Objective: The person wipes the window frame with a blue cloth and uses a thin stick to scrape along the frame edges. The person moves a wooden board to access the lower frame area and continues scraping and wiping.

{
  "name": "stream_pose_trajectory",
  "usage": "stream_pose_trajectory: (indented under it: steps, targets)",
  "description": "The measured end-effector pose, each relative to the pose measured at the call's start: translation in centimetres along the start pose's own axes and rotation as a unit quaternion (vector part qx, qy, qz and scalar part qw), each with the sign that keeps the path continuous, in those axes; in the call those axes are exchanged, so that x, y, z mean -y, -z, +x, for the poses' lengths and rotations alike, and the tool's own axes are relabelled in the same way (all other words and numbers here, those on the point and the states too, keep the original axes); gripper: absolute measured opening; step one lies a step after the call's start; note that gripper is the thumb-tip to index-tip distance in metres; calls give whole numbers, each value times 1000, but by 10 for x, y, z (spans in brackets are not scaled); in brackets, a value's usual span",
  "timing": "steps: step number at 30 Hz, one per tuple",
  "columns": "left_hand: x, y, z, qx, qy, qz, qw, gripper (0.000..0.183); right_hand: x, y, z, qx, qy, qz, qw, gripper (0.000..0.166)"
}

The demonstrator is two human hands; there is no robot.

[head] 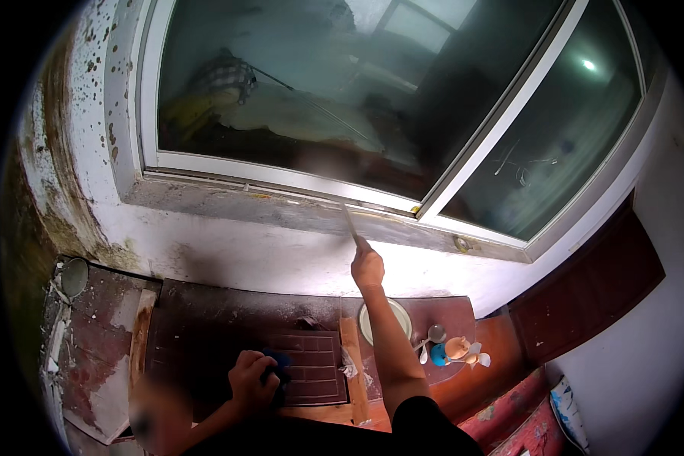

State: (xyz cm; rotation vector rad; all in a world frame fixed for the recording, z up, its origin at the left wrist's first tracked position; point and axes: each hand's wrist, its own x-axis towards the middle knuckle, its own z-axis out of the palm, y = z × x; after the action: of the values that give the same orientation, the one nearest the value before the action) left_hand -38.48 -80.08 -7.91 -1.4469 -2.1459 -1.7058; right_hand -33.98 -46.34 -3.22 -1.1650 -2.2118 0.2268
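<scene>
My right hand [368,265] is closed around a thin, flat, light-coloured tool [349,223], too blurred to name surely. Its far end meets the lower track of the white-framed sliding window [296,178], above the grey sill [216,208]. Lower down and to the left, my left hand [252,379] grips a dark blue cloth-like item [279,360], partly hidden by the fingers, over a dark red panelled board [313,365].
On the dark red surface right of my right forearm lie a round pale lid or plate [399,319], a metal ladle [436,333] and a small toy figure [456,349]. Wooden strips [350,353] cross the boards. A small round dish [74,277] stands far left; red steps or cushions are lower right.
</scene>
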Motion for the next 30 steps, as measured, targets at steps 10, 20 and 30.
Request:
stream_pose_trajectory:
  steps: [10, 20, 30]
  targets:
    - [14, 2, -6, -20, 9, -16, 1000, 16, -62, 3, -5, -18, -51, -93, 994, 32]
    - [33, 40, -5, -40, 13, -31, 999, 16, 79, -47, -20, 96, -8, -66, 993, 32]
    - [58, 89, -10, -68, 13, -35, 997, 16, 159, -67, -40, 107, 0, -65, 992, 32]
